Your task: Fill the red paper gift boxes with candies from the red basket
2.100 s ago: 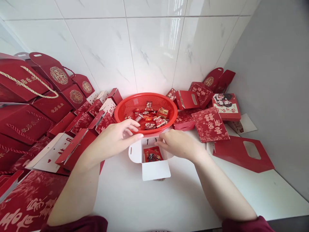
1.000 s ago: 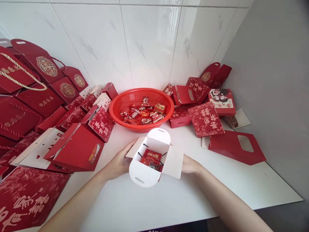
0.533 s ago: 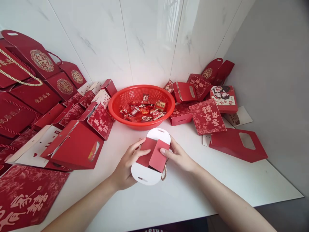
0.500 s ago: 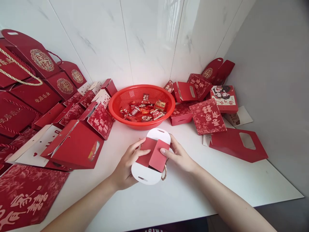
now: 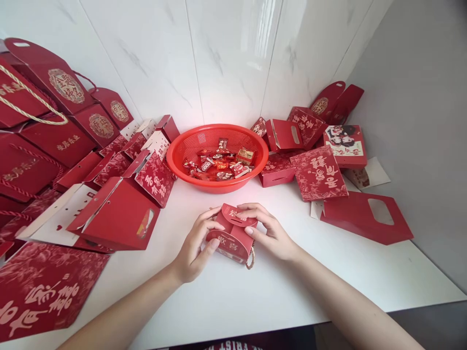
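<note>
A small red candy box (image 5: 230,241) with pale lettering and a twisted cord at its right side rests on the white table, between both hands. Its curved flaps are folded inward over the top, and slots show in them. My left hand (image 5: 197,243) grips the box from the left, thumb on the near flap and fingers at the side. On the right, my right hand (image 5: 272,231) has its fingers on the far flap and its thumb at the near right corner. The inside of the box is hidden.
Beyond the box stands a red plastic basket (image 5: 215,183) with several wrapped sweets (image 5: 221,165). Red gift boxes (image 5: 116,214) crowd the left side. More boxes (image 5: 319,173) lie at the right, beside a flat red one (image 5: 365,216). A tiled wall (image 5: 233,63) closes the back.
Both curved end flaps, upright and spread with white insides showing before, are now folded in over the top. My right fingers have moved onto the far flap, my left thumb onto the near one.
</note>
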The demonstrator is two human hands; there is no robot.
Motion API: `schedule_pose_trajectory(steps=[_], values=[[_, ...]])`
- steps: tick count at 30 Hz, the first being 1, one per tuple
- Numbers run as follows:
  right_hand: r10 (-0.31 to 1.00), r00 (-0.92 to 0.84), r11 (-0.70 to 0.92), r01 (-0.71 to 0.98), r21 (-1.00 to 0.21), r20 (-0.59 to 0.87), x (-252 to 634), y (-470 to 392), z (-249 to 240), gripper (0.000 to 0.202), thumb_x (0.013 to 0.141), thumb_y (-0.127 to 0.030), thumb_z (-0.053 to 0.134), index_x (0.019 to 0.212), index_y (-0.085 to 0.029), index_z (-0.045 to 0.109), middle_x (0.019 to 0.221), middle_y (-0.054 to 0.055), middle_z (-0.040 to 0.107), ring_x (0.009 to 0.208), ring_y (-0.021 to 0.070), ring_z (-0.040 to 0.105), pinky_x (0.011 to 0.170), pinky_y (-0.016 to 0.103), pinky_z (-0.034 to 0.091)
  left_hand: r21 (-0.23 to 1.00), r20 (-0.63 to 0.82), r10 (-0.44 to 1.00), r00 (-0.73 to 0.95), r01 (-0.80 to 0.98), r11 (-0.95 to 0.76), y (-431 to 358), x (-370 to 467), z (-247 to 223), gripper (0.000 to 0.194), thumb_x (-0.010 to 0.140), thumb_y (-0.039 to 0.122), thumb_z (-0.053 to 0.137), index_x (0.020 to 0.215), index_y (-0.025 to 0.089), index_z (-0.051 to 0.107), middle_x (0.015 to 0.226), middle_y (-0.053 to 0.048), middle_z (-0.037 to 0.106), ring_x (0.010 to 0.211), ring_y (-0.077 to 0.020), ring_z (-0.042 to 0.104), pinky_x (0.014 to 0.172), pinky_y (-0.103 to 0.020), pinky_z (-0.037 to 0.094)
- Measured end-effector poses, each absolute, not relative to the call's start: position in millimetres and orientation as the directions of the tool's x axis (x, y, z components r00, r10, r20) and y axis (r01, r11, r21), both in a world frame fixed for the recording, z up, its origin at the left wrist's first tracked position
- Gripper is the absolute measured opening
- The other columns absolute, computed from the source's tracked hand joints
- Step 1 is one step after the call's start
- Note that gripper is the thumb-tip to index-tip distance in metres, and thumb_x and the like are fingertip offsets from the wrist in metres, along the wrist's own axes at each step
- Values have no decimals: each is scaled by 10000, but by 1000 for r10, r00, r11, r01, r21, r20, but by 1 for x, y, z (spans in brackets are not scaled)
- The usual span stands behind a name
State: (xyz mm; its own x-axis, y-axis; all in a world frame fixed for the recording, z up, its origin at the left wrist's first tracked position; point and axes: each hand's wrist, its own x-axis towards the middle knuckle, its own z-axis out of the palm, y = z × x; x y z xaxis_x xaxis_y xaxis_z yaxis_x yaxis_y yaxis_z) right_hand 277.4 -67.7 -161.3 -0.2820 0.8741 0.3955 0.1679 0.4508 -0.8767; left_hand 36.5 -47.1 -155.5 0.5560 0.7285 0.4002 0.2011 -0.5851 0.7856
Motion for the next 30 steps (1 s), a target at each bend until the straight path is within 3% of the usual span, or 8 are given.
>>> schedule_pose_trajectory(steps=[5, 9, 12, 15, 18, 21, 25, 30], values=[[859, -325, 458, 140, -878, 396, 279, -66, -163, 287, 960, -324, 545, 1235, -265, 605, 1322, 96, 510, 1287, 225, 460, 1110, 425, 349, 758, 406, 718, 565, 230, -610, -46, 33, -152, 226, 986, 311, 398, 1068, 210, 583, 1457, -109, 410, 1366, -276, 389, 1115, -437, 327], [866, -322, 443, 140, -886, 382, 278, -66, -164, 263, 973, -320, 523, 1212, -262, 615, 1315, 95, 518, 1287, 220, 462, 1102, 422, 358, 836, 328, 771, 545, 212, -506, -49, 36, -148, 198, 988, 274, 408, 915, 198, 575, 1441, -92, 432, 1372, -260, 391, 1119, -421, 349], [868, -317, 440, 137, -888, 381, 277, -66, -165, 246, 973, -308, 525, 1195, -255, 618, 1304, 93, 521, 1270, 211, 477, 1087, 408, 373, 883, 288, 830, 478, 204, -424, -53, 39, -147, 114, 972, 239, 455, 1034, 218, 548, 1431, -90, 447, 1340, -241, 443, 1070, -414, 424], [865, -321, 446, 137, -884, 387, 277, -66, -165, 248, 975, -301, 524, 1204, -255, 607, 1306, 90, 520, 1264, 204, 482, 1083, 397, 375, 747, 424, 798, 428, 333, -575, -56, 40, -148, 267, 945, 160, 473, 1186, 252, 545, 1430, -77, 460, 1339, -239, 443, 1094, -462, 394], [856, -343, 451, 126, -884, 387, 277, -66, -164, 257, 982, -305, 509, 1220, -256, 593, 1301, 90, 526, 1262, 206, 484, 1080, 402, 378, 434, 571, 637, 518, 468, -770, -58, 39, -146, 271, 884, 92, 505, 1070, 242, 632, 1384, -59, 536, 1352, -277, 420, 1147, -560, 264], [850, -364, 447, 117, -887, 381, 278, -66, -163, 267, 990, -309, 491, 1236, -257, 582, 1303, 88, 525, 1259, 206, 487, 1078, 404, 383, 256, 627, 516, 583, 472, -844, -58, 38, -143, 241, 828, 117, 568, 1039, 208, 641, 1310, -91, 609, 1309, -317, 469, 1133, -620, 226], [851, -366, 446, 123, -886, 377, 277, -66, -164, 276, 993, -310, 485, 1249, -256, 574, 1300, 84, 524, 1258, 202, 487, 1087, 396, 375, 209, 652, 467, 597, 450, -868, -58, 39, -141, 191, 803, 133, 612, 981, 194, 643, 1245, -114, 651, 1237, -314, 543, 1106, -616, 271], [844, -372, 457, 119, -882, 387, 277, -66, -164, 283, 994, -320, 478, 1255, -255, 567, 1292, 89, 529, 1244, 207, 497, 1086, 408, 378, 295, 608, 503, 614, 413, -862, -56, 40, -143, 101, 829, 136, 592, 905, 199, 615, 1286, -97, 637, 1282, -292, 514, 1120, -581, 289]])
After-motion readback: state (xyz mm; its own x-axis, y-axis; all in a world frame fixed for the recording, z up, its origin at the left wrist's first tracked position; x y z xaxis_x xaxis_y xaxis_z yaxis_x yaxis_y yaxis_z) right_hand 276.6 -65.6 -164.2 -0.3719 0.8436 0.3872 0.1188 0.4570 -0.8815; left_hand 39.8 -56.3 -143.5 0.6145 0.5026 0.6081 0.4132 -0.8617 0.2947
